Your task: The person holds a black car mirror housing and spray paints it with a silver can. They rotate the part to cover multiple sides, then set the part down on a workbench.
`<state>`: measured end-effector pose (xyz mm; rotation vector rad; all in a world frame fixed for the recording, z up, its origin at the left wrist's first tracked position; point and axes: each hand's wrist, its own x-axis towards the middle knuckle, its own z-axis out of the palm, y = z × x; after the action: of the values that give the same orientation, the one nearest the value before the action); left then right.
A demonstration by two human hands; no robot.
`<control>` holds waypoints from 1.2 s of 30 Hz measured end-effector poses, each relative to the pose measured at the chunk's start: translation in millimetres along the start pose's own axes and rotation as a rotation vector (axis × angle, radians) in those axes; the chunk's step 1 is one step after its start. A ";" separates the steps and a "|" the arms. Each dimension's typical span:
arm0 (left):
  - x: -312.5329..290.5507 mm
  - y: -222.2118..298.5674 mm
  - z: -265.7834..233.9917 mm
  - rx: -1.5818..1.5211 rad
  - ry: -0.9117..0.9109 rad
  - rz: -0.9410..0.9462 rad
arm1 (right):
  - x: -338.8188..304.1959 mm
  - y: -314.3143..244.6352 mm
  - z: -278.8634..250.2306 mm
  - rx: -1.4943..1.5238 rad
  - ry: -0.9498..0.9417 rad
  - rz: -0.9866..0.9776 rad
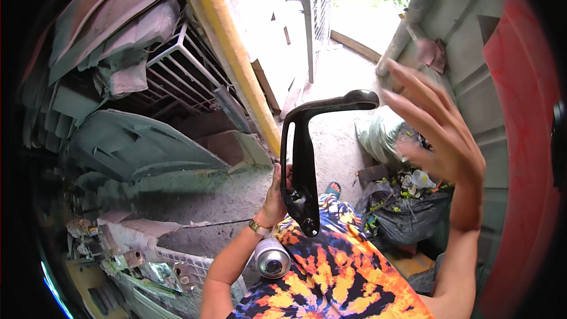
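The left hand (276, 196) is closed around the lower end of a black bracket (305, 159), an L-shaped part with a glossy finish. Its long arm stands nearly upright, from about 6 o'clock at the grip toward 12, then bends at the top and runs off toward 3 o'clock, ending in a rounded tip. The wider foot of the bracket hangs just below the fingers, over a tie-dye cloth (342, 272) in orange, yellow and dark blue that covers the person's lap.

The right hand (440, 130) is raised and empty, fingers spread wide, palm turned toward the bracket. It lies at 3 o'clock from the bracket's upper tip, near but not touching; its fingertips are level with that tip. So the left hand has the part, and the right is the free one, nearest the bent upper end rather than the foot.

A silver spray can (271, 258) lies at 6 o'clock from the left wrist, nozzle end toward the camera, tucked by the forearm against the cloth. A gold watch (258, 226) sits on the left wrist.

Around: a yellow pipe (233, 47) leaning at 11 o'clock, dusty grey panels (136, 142) stacked at 9 o'clock, a white wire rack (183, 71) behind them, and dark rubbish bags (401, 215) at 4 o'clock.
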<state>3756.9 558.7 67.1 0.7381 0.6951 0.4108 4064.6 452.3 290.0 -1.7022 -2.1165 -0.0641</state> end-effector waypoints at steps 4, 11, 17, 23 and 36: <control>7.0 -25.9 -35.5 -0.054 0.060 0.055 | -41.5 -51.5 36.8 1.321 -0.502 -0.438; 7.6 4.7 -13.1 -0.204 0.115 0.108 | -40.1 -144.7 147.5 1.034 -0.313 -0.288; 19.0 -4.9 -40.3 -0.310 0.168 0.169 | -21.5 -151.2 191.4 1.248 -0.572 -0.285; 16.2 3.5 -70.2 -0.277 0.123 0.271 | -9.9 -159.7 225.5 1.359 -0.510 -0.420; -19.3 10.9 -40.5 -0.276 0.218 0.201 | -35.1 40.1 20.0 1.154 1.199 0.250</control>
<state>3713.7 574.2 61.6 0.5063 0.7525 0.7637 4102.2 435.8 250.7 -0.7810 -0.7124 0.1513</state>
